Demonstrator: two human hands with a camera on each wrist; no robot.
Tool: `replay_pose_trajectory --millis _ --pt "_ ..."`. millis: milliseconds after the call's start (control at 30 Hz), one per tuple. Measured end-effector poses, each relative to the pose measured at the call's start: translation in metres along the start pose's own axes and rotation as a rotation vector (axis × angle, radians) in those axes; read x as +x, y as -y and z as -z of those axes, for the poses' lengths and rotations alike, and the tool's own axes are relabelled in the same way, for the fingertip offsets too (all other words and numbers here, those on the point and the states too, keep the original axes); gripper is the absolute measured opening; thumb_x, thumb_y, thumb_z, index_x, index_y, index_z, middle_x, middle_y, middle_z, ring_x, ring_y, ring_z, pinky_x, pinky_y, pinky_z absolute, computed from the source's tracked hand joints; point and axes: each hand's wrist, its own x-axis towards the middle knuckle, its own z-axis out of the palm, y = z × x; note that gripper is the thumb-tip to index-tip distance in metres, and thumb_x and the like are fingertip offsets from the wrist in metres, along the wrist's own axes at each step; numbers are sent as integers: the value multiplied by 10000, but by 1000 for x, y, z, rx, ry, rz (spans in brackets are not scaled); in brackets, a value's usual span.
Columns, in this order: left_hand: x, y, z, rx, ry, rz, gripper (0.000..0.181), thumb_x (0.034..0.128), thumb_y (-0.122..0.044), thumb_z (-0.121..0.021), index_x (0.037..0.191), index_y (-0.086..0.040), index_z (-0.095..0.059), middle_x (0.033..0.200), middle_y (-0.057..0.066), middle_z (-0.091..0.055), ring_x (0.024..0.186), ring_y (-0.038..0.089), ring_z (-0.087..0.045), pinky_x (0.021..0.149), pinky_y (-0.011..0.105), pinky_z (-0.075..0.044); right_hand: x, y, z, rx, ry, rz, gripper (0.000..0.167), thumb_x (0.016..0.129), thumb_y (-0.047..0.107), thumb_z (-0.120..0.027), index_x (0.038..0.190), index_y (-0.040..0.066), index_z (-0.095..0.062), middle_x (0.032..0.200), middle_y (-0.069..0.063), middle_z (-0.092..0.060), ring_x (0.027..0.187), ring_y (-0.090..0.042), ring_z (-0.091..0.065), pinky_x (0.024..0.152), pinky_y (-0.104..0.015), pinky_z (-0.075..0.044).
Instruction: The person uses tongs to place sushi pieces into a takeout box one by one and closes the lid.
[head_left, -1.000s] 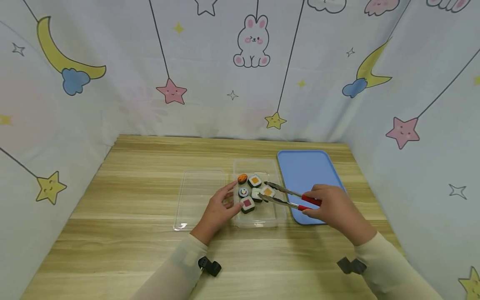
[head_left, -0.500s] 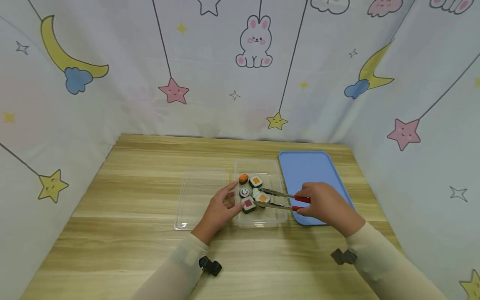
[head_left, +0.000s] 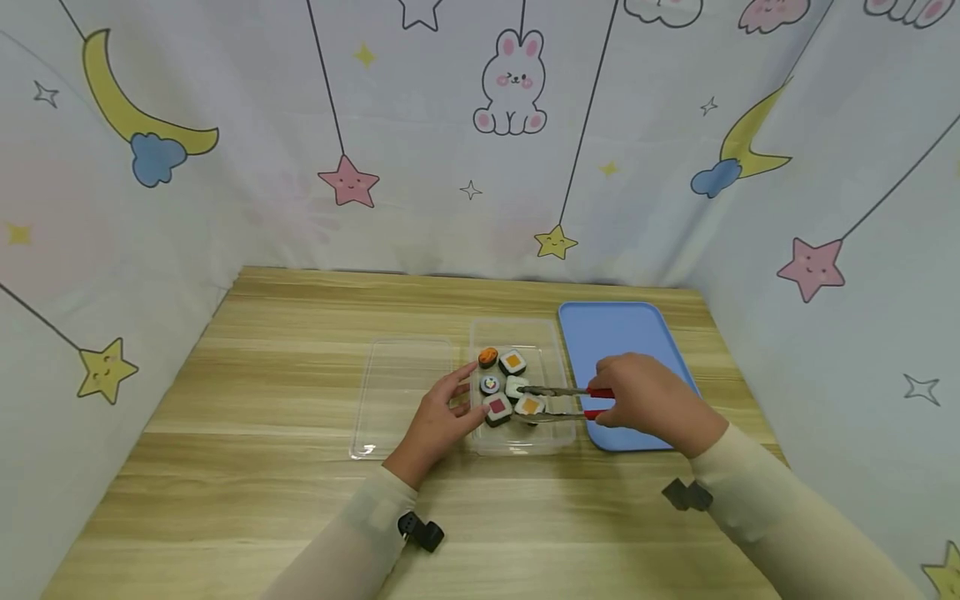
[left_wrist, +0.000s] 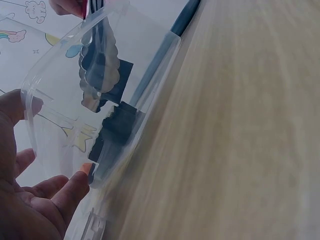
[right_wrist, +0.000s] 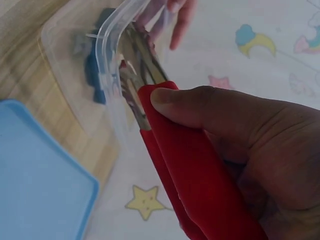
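My right hand [head_left: 651, 400] grips red-handled metal tongs [right_wrist: 190, 165] by their handles. Their parted tips reach into a clear plastic container [head_left: 558, 354], on either side of an orange-centred sushi roll [head_left: 529, 405]. Beside the upper tip sits a pale roll [head_left: 515, 387]. A red-centred roll [head_left: 498, 407], a second orange-centred roll [head_left: 513, 361], a small round roll [head_left: 490, 384] and an orange-topped piece [head_left: 488, 357] lie there too. My left hand [head_left: 441, 418] holds the container's left side, thumb over the rim and fingers against the outer wall [left_wrist: 55, 150].
A clear lid [head_left: 401, 400] lies flat left of the container, partly behind my left hand. The blue tray [head_left: 618, 333] stands to the right, under my right hand. A printed curtain [head_left: 420, 225] hangs along the wooden table's [head_left: 300, 308] back and sides.
The tongs have shifted left and toward me, and their tips have come round the orange-centred roll, which has moved toward the container's near side. My left hand keeps its place.
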Motion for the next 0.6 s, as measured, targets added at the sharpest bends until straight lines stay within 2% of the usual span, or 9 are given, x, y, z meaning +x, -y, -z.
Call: replay_pose_trajectory --millis 333,467,600 --pt "0 1 0 -7 -1 1 726 919 -128 -785 1574 -153 -471 1588 129 -413 1385 339 -518 1054 449 -540 2 5 -1 -24 33 26 146 739 110 -882 827 176 -787 750 109 -524 683 -94 -497 622 -277 -489" --pt "0 0 -1 -16 2 4 724 921 -124 -785 1573 -152 -471 1585 129 -416 1386 335 -518 1058 448 -537 2 5 -2 -42 38 20 145 742 120 -882 826 182 -781 753 104 -516 680 -95 -493 619 -280 -486" --pt "0 1 0 -11 1 4 722 922 -128 -784 1573 -151 -472 1579 132 -422 1383 336 -521 1055 448 -539 0 4 -2 -13 28 -1 156 738 131 -885 846 186 -786 758 104 -515 673 -95 -495 610 -282 -481"
